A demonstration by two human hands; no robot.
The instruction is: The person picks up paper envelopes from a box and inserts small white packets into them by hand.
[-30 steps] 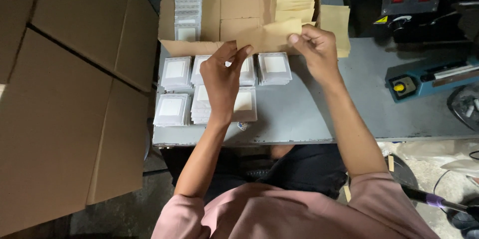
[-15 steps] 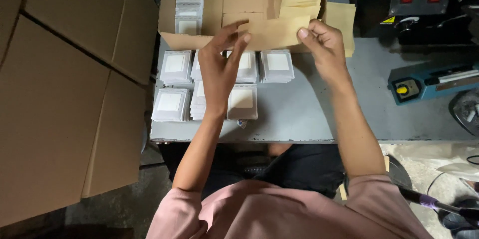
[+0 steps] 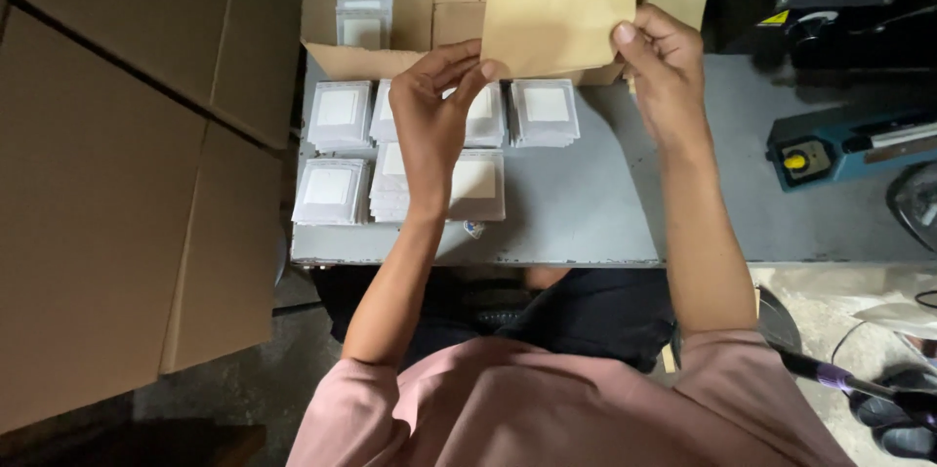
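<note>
Both arms raised; left hand (image 3: 434, 101) and right hand (image 3: 664, 62) grip pinching brown envelope (image 3: 556, 28) edges.

Tan paper envelope (image 3: 551, 26); white packets (image 3: 339, 116) on grey table (image 3: 586, 213); blue sealer (image 3: 849, 150); pink shirt (image 3: 547, 408).

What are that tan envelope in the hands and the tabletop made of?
The tan envelope looks like matte kraft paper: flat, thin, brown, no shine. The tabletop seems to be grey-painted metal, with a dull sheen and chipped, worn spots along its front edge, though that is uncertain.
</note>
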